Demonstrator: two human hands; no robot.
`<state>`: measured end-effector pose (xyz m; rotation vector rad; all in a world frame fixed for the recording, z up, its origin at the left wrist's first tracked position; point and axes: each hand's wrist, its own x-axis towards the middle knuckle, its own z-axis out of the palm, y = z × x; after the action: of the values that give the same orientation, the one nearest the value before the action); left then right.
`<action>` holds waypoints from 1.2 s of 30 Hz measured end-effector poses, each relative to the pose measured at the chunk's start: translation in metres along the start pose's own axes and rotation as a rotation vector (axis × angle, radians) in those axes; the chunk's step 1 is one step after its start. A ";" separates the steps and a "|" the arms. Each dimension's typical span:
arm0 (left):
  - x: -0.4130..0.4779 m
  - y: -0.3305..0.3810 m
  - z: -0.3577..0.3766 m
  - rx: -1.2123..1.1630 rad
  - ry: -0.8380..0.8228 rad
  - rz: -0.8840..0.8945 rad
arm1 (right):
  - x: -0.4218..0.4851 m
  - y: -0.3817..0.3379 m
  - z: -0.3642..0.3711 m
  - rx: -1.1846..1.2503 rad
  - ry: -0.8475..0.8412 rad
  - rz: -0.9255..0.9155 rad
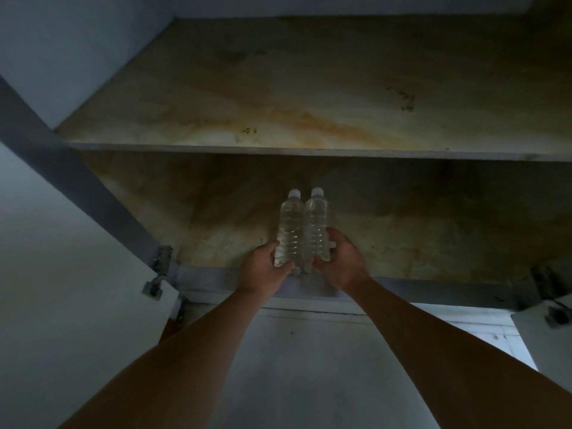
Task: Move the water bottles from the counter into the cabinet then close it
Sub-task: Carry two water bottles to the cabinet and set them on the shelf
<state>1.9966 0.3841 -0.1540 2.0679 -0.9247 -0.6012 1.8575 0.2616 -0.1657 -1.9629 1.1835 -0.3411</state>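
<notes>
Left hand (263, 264) fingers wrapped round left bottle (291, 230); right hand (339, 258) fingers wrapped round right bottle (316, 224); bottles upright, touching, at lower cabinet shelf (433, 230) front edge

We look from a single head-worn wide-angle camera, tilted upward into the open cabinet (309, 274) from below its front edge. We stand close: both forearms stretch from the bottom corners, and the upper shelf (278, 150) spans the frame.
</notes>
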 end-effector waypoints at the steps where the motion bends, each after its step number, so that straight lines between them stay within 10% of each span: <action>1: 0.000 -0.003 -0.004 0.008 0.004 -0.005 | 0.001 -0.003 0.004 0.006 -0.006 -0.005; 36: 0.003 -0.015 -0.035 0.321 -0.014 0.063 | -0.012 -0.040 0.014 -0.213 -0.045 -0.124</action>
<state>2.0284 0.4043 -0.1462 2.3079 -1.1512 -0.4578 1.8840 0.2886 -0.1428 -2.2232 1.1101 -0.2402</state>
